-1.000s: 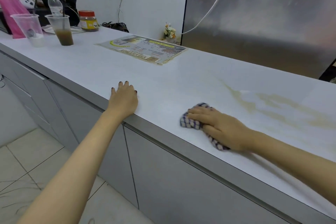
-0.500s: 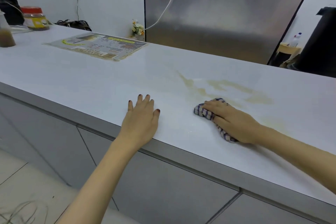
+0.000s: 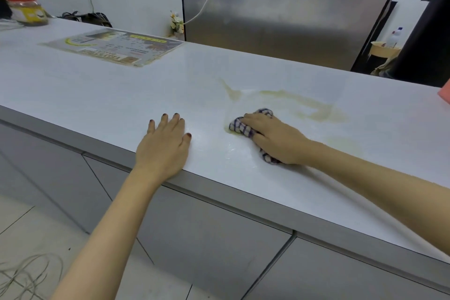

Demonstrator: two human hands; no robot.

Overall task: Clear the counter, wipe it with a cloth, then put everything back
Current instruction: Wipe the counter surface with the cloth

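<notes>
A white counter [image 3: 97, 95] runs from left to right across the view. My right hand [image 3: 277, 139] presses a crumpled blue-and-white checked cloth [image 3: 241, 126] flat on the counter, at the near left end of a yellowish smear [image 3: 316, 109]. My left hand [image 3: 165, 143] lies flat on the counter by its front edge, fingers apart, holding nothing, a little left of the cloth.
A laminated menu sheet [image 3: 114, 46] lies on the counter at the back left. A red-lidded jar [image 3: 26, 10] stands at the far left. Behind the counter are a steel fridge [image 3: 292, 7], a small flower pot [image 3: 176, 24], and a pink object [image 3: 444, 92] at the right edge.
My right hand has slid the cloth to the right along the counter, up to the yellowish smear. My left hand has also shifted right along the front edge. The cups have left the view.
</notes>
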